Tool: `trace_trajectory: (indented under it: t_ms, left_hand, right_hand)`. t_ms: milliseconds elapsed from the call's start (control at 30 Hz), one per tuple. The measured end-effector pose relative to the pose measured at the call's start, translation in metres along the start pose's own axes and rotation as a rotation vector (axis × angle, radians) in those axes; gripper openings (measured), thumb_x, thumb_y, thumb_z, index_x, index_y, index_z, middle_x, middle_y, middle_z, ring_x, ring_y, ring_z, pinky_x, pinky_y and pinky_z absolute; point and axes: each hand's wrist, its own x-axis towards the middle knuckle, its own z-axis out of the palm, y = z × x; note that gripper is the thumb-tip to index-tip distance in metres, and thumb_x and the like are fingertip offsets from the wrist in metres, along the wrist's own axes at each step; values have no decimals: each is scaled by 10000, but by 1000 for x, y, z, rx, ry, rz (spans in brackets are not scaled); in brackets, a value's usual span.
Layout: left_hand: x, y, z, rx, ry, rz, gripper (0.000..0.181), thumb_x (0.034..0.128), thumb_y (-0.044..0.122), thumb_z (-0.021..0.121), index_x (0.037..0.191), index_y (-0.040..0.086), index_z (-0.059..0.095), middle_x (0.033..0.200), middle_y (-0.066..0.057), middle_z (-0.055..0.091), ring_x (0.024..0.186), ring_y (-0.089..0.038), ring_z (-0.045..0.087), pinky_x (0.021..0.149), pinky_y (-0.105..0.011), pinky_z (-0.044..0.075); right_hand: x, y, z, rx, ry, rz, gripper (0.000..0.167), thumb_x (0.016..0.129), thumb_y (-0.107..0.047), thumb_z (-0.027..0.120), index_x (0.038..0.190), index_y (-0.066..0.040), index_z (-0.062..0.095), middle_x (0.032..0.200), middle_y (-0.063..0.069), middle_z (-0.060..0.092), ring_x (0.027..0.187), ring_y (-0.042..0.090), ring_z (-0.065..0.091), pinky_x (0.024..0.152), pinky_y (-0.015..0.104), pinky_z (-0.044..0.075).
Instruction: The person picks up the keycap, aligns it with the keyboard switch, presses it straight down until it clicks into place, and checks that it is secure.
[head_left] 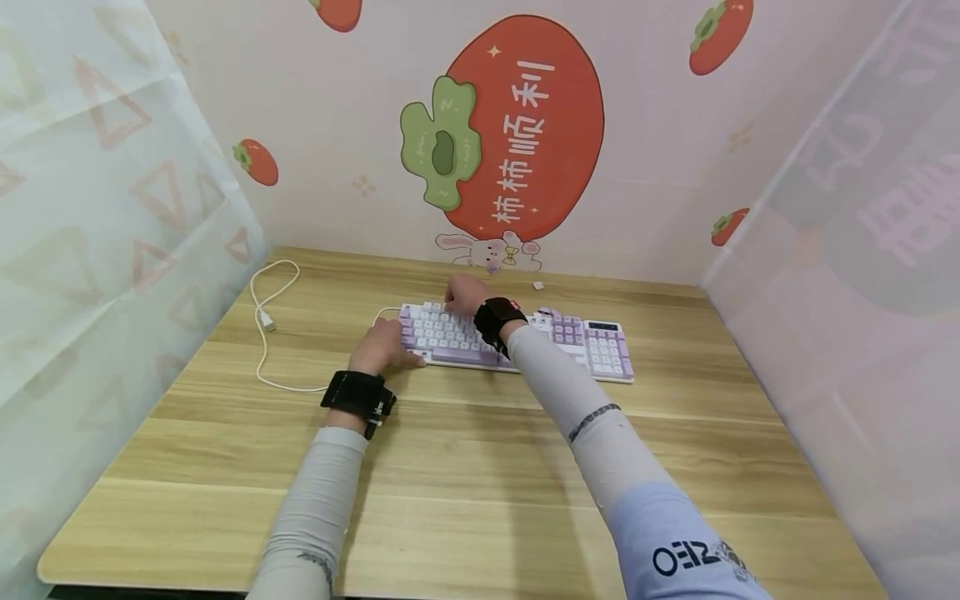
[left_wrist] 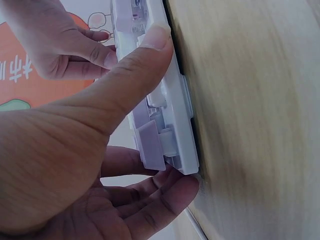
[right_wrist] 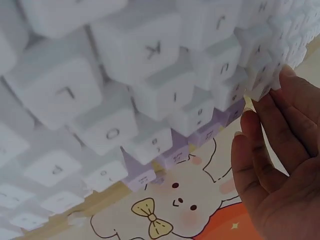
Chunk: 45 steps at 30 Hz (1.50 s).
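A white and lilac computer keyboard point(head_left: 457, 342) lies on the table, its long side facing me. My left hand point(head_left: 381, 348) grips its left end; in the left wrist view the thumb point(left_wrist: 135, 67) lies over the front edge and the fingers point(left_wrist: 155, 212) curl at the left side. My right hand point(head_left: 467, 295) is at the back row of keys. In the right wrist view the right hand's thumb and forefinger pinch a white keycap point(right_wrist: 261, 89) at the back row, the forefinger's tip partly hidden. The other fingers point(right_wrist: 245, 155) stay behind the keyboard, off the keys.
A loose white keycap point(head_left: 537, 286) lies behind the keyboard, near the wall. A lilac keycap point(head_left: 551, 313) sits askew at the keyboard's back edge. The white cable point(head_left: 262, 337) loops across the table's left side, with its USB plug point(head_left: 266, 320). Printed sheets point(head_left: 652, 167) enclose the table.
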Motion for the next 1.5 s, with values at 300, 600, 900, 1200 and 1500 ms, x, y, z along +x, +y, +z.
trace_trajectory:
  t_ms: [300, 600, 900, 1200, 1500]
  left_hand:
    - [0, -1, 3, -11, 9, 12, 767, 787, 308, 882, 1279, -164, 531, 1354, -365, 494, 1176, -422, 520, 1040, -542, 451]
    - [-3, 0, 1, -17, 17, 10, 751, 799, 297, 871, 1281, -161, 524, 1328, -342, 492, 1113, -387, 525, 1021, -524, 467]
    - [-1, -2, 0, -24, 11, 23, 752, 797, 304, 875, 1272, -162, 526, 1324, -345, 500, 1124, -391, 512, 1024, -533, 460]
    - [3, -5, 4, -20, -1, 17, 772, 775, 313, 887, 1266, -165, 532, 1314, -346, 508, 1118, -400, 527, 1024, -539, 464]
    - [4, -4, 2, -9, 14, 35, 745, 780, 299, 887, 1242, -172, 543, 1270, -335, 535, 1082, -383, 523, 1017, -540, 463]
  right_hand:
    - [-3, -5, -3, -85, -10, -7, 345, 935, -76, 700, 634, -137, 542, 630, -29, 297, 573, 143, 319, 571, 284, 318]
    - [-2, -14, 1, -153, 43, 8, 458, 932, -4, 622, 563, -155, 397, 609, -29, 226, 554, 139, 229, 532, 288, 246]
    - [10, -9, 6, -183, 44, 29, 485, 962, -17, 548, 545, -147, 337, 597, -15, 191, 554, 148, 164, 533, 289, 200]
    - [13, 27, -9, 113, -204, 18, 473, 1020, -217, 608, 581, -114, 468, 559, -36, 307, 483, 106, 275, 521, 271, 284]
    - [-6, 111, -30, -152, -187, 190, 376, 1068, -211, 479, 1343, 9, 611, 1383, 169, 604, 1156, 307, 613, 980, 412, 514]
